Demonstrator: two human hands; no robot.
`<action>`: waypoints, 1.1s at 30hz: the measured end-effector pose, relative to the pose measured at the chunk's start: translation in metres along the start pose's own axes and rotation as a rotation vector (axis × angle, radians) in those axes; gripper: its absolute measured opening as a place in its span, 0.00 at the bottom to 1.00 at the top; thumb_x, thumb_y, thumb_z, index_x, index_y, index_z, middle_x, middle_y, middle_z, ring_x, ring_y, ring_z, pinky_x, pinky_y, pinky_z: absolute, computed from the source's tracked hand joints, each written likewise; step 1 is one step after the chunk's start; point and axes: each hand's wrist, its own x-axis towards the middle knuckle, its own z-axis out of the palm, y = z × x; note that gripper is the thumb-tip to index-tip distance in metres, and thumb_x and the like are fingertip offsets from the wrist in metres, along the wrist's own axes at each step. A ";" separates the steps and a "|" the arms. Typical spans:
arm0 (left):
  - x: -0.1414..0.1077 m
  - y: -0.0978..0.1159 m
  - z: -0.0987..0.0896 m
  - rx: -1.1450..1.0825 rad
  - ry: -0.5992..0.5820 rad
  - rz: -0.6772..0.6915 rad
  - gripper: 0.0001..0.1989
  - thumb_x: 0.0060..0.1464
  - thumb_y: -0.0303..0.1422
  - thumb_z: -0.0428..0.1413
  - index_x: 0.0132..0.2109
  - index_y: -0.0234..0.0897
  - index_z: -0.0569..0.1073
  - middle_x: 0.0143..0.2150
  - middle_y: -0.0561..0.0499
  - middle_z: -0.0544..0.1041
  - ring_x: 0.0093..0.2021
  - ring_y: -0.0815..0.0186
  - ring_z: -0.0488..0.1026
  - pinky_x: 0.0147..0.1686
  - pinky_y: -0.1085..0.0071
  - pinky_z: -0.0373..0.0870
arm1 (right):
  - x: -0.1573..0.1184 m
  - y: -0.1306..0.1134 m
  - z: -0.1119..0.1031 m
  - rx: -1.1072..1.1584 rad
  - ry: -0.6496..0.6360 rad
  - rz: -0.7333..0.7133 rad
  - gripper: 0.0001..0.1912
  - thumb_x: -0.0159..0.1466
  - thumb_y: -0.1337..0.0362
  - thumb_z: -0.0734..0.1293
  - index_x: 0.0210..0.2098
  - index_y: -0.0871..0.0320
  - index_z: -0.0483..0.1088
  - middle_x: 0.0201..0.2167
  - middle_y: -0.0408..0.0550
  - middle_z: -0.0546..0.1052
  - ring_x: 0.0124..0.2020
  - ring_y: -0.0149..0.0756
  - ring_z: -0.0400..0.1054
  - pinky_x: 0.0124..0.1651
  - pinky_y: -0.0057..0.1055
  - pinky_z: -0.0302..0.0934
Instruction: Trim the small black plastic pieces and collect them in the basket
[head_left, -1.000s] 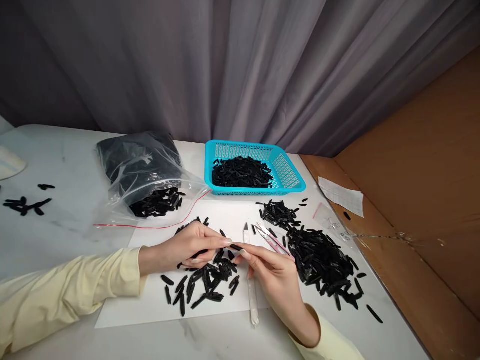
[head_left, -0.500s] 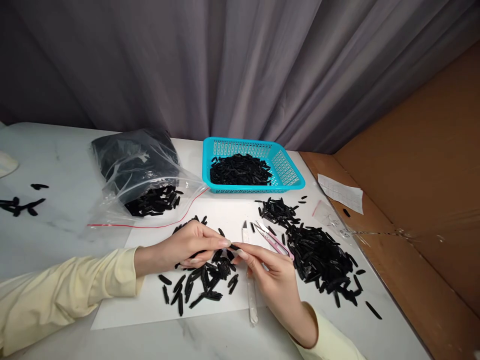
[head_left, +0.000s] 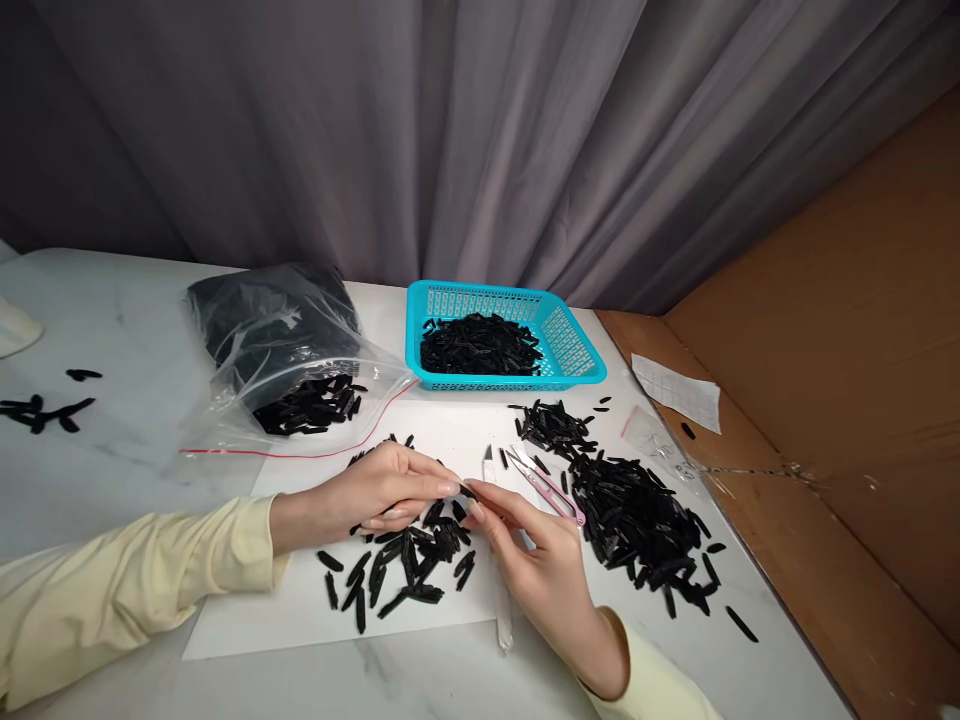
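Observation:
Between the fingertips of both hands is one small black piece (head_left: 466, 493), partly hidden by the fingers. My left hand (head_left: 390, 487) pinches its left end, and my right hand (head_left: 534, 540) grips it from the right. Loose black pieces (head_left: 412, 560) lie on the white sheet (head_left: 255, 620) below and behind my left hand. A craft knife (head_left: 503, 610) lies partly under my right hand. Pink-handled scissors (head_left: 559, 497), blades apart, rest just beyond my right hand.
A blue basket (head_left: 506, 380) of black pieces stands at the back. A clear bag (head_left: 277, 320) spills black pieces at back left. A large black pile (head_left: 637, 520) lies right, near a small plastic bag (head_left: 652, 435) and a paper slip (head_left: 679, 390) by the cardboard (head_left: 825, 350).
The fingertips of my right hand have shifted slightly left around the black piece, whose angle has changed a little. The view has moved slightly.

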 end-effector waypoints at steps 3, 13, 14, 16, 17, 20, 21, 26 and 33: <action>0.000 -0.003 0.001 0.016 0.013 0.009 0.16 0.51 0.37 0.58 0.44 0.29 0.76 0.11 0.63 0.56 0.09 0.80 0.47 0.09 0.81 0.41 | 0.001 0.001 0.000 0.005 -0.005 0.015 0.09 0.61 0.69 0.66 0.41 0.58 0.75 0.31 0.47 0.81 0.28 0.35 0.77 0.31 0.23 0.72; 0.003 -0.006 -0.003 0.061 -0.013 0.025 0.24 0.50 0.36 0.58 0.53 0.27 0.71 0.10 0.64 0.57 0.09 0.79 0.47 0.10 0.81 0.41 | 0.001 0.002 -0.001 0.098 -0.056 0.186 0.08 0.62 0.66 0.64 0.41 0.59 0.71 0.24 0.46 0.79 0.23 0.34 0.74 0.24 0.25 0.69; 0.002 -0.006 -0.003 0.060 -0.014 0.027 0.24 0.50 0.35 0.58 0.54 0.27 0.71 0.10 0.64 0.57 0.09 0.79 0.47 0.10 0.80 0.41 | 0.001 0.002 -0.001 0.146 -0.062 0.223 0.08 0.62 0.65 0.65 0.41 0.59 0.70 0.24 0.46 0.78 0.22 0.33 0.74 0.22 0.25 0.67; 0.002 -0.006 -0.003 0.061 -0.018 0.030 0.24 0.51 0.34 0.57 0.53 0.26 0.71 0.09 0.64 0.57 0.09 0.79 0.47 0.10 0.80 0.41 | 0.002 0.001 0.000 0.236 -0.065 0.285 0.09 0.61 0.63 0.66 0.42 0.58 0.68 0.23 0.45 0.78 0.21 0.32 0.72 0.21 0.24 0.65; 0.001 -0.005 -0.003 0.060 -0.019 0.031 0.23 0.51 0.34 0.57 0.53 0.26 0.71 0.09 0.64 0.57 0.09 0.78 0.47 0.10 0.80 0.41 | 0.002 0.001 0.000 0.271 -0.061 0.308 0.10 0.61 0.63 0.66 0.41 0.57 0.67 0.23 0.45 0.77 0.21 0.31 0.71 0.20 0.23 0.64; 0.001 -0.006 -0.003 0.051 -0.018 0.032 0.22 0.51 0.33 0.56 0.53 0.26 0.72 0.09 0.63 0.57 0.09 0.78 0.47 0.10 0.80 0.42 | 0.003 0.000 0.000 0.331 -0.056 0.349 0.09 0.60 0.62 0.67 0.39 0.57 0.65 0.23 0.43 0.77 0.20 0.29 0.70 0.21 0.22 0.64; 0.001 -0.006 -0.004 0.049 -0.019 0.034 0.22 0.51 0.33 0.56 0.53 0.26 0.72 0.09 0.63 0.57 0.09 0.78 0.47 0.09 0.80 0.42 | 0.003 0.000 0.000 0.337 -0.057 0.351 0.09 0.60 0.62 0.68 0.38 0.57 0.65 0.23 0.43 0.77 0.19 0.29 0.70 0.21 0.22 0.64; 0.001 -0.009 -0.003 0.084 -0.020 0.077 0.23 0.51 0.34 0.56 0.53 0.27 0.72 0.09 0.63 0.56 0.09 0.78 0.47 0.10 0.80 0.43 | 0.002 -0.002 -0.001 0.296 -0.059 0.296 0.08 0.60 0.63 0.67 0.39 0.57 0.65 0.23 0.43 0.76 0.19 0.28 0.69 0.22 0.23 0.64; 0.000 -0.018 0.002 0.270 -0.024 0.260 0.20 0.56 0.37 0.53 0.52 0.30 0.74 0.11 0.60 0.57 0.12 0.77 0.51 0.13 0.80 0.47 | -0.001 -0.006 -0.001 0.212 -0.065 0.174 0.09 0.61 0.67 0.65 0.41 0.56 0.64 0.26 0.44 0.77 0.21 0.29 0.69 0.25 0.25 0.66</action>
